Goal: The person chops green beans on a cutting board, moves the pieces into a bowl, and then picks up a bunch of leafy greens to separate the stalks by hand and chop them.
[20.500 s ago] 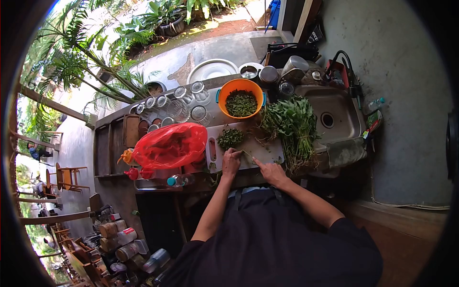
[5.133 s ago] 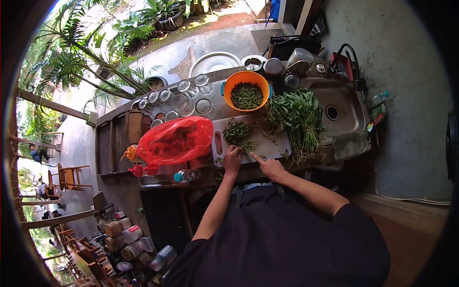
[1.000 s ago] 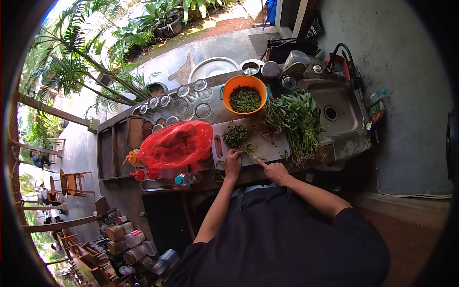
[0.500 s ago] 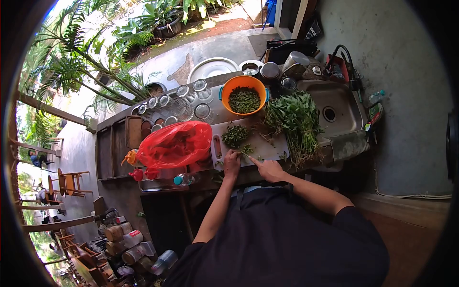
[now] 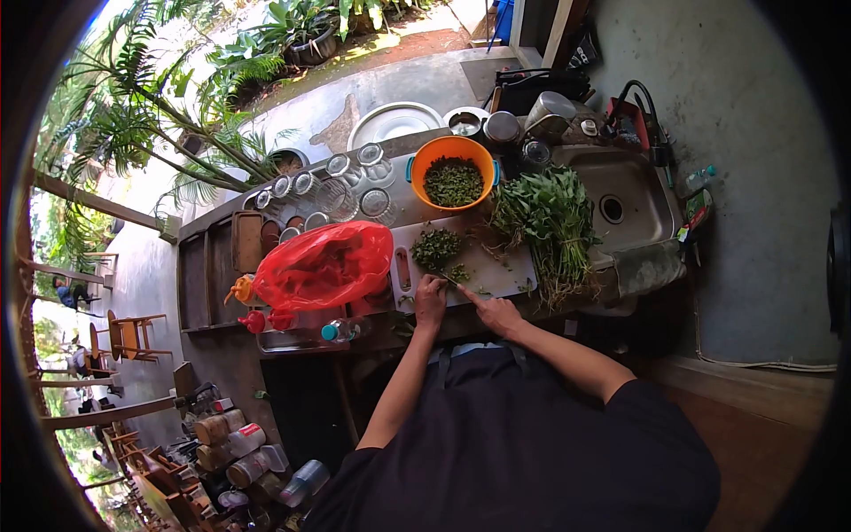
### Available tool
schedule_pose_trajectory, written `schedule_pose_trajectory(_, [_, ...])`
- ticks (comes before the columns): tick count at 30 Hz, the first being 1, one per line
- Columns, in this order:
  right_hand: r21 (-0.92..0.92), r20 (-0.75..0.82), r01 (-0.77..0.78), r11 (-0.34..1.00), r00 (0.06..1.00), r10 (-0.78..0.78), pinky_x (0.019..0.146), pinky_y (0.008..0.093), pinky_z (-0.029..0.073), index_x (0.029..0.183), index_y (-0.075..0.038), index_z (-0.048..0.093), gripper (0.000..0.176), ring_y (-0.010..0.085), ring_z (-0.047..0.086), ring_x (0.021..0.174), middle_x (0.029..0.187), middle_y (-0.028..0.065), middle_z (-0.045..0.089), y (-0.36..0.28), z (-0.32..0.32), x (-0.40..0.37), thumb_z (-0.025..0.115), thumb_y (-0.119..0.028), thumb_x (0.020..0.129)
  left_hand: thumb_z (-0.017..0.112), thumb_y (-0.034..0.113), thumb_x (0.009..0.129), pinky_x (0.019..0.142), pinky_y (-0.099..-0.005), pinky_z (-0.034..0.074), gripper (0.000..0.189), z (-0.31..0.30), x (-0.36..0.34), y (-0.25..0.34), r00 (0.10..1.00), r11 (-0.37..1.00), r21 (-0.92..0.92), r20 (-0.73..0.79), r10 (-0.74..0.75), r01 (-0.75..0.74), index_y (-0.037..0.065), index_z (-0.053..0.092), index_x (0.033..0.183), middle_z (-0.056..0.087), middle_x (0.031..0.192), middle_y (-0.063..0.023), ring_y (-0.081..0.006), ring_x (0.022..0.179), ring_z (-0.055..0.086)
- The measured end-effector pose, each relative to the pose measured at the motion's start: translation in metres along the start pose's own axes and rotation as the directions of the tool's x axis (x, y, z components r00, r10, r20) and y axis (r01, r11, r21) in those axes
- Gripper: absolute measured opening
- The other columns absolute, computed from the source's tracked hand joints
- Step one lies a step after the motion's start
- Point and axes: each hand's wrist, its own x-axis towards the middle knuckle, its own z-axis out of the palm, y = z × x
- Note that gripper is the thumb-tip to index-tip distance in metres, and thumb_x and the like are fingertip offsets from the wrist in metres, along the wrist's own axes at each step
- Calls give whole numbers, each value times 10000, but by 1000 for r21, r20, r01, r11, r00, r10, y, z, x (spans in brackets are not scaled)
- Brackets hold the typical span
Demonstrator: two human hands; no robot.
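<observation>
Near the front edge of the white cutting board (image 5: 505, 266), my left hand (image 5: 431, 301) is closed, its fingertips pressed on a small bit of leafy greens that they mostly hide. My right hand (image 5: 498, 314) grips a knife (image 5: 457, 285), whose thin blade points at the left fingertips. Just beyond the left hand lies a pile of chopped greens (image 5: 434, 250), with a smaller heap beside it. A large bunch of uncut leafy greens (image 5: 554, 217), roots toward me, overlaps the board's right side. Behind the board, an orange colander (image 5: 434, 152) holds more chopped greens.
A red plastic bag (image 5: 324, 266) sits left of the board, with a capped bottle (image 5: 341, 331) in front. Upturned glasses (image 5: 377, 206) stand behind the bag. To the right is a metal sink (image 5: 634, 173); pots (image 5: 502, 129) stand at the back.
My right hand and the knife have shifted slightly, the right forearm drawing in a little toward the left. The left hand stays almost where it was. The greens look the same.
</observation>
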Motion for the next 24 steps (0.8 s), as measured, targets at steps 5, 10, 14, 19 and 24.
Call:
schedule_pose_trajectory(5, [-44, -10, 6, 999, 1000, -6, 690, 527, 543, 1563, -401, 51, 785, 403, 667, 691, 759, 205, 670, 2, -4, -9, 483, -179, 946, 704, 66, 816, 756, -400, 512, 84, -5, 0, 4, 999, 998, 48, -5, -41, 41, 50, 738, 892, 635, 877, -126, -316, 870, 644])
schedule_pose_trajectory(10, [-56, 47, 3, 998, 999, 0, 696, 528, 540, 1561, -404, 51, 783, 398, 662, 680, 756, 193, 671, 7, -19, -23, 493, -189, 952, 714, 82, 816, 753, -405, 513, 89, -1, -3, -4, 999, 999, -9, -9, -54, 54, 49, 739, 895, 637, 865, -127, -319, 850, 647])
schedule_pose_trajectory(14, [-28, 105, -27, 999, 994, 30, 735, 527, 546, 1558, -409, 122, 767, 413, 672, 720, 772, 213, 666, 2, -31, -21, 475, -159, 925, 714, 86, 819, 757, -408, 512, 83, -2, -1, -5, 1000, 999, -24, 3, -27, 27, 35, 728, 882, 635, 872, -129, -323, 856, 645])
schedule_pose_trajectory(19, [-23, 114, -56, 998, 992, 58, 756, 527, 541, 1556, -390, 166, 733, 415, 672, 755, 797, 215, 667, -6, -42, -23, 474, -171, 928, 711, 89, 825, 776, -409, 507, 95, -7, 0, 0, 999, 1000, -1, 38, 17, -17, 15, 716, 883, 622, 903, -135, -324, 891, 632])
schedule_pose_trajectory(24, [-40, 72, -30, 999, 997, 33, 711, 516, 540, 1567, -350, 143, 728, 397, 666, 717, 778, 209, 667, -13, -45, -22, 491, -195, 947, 707, 88, 830, 779, -409, 506, 93, -7, 0, -3, 998, 999, -11, 49, 35, -34, 17, 717, 888, 620, 905, -135, -326, 897, 628])
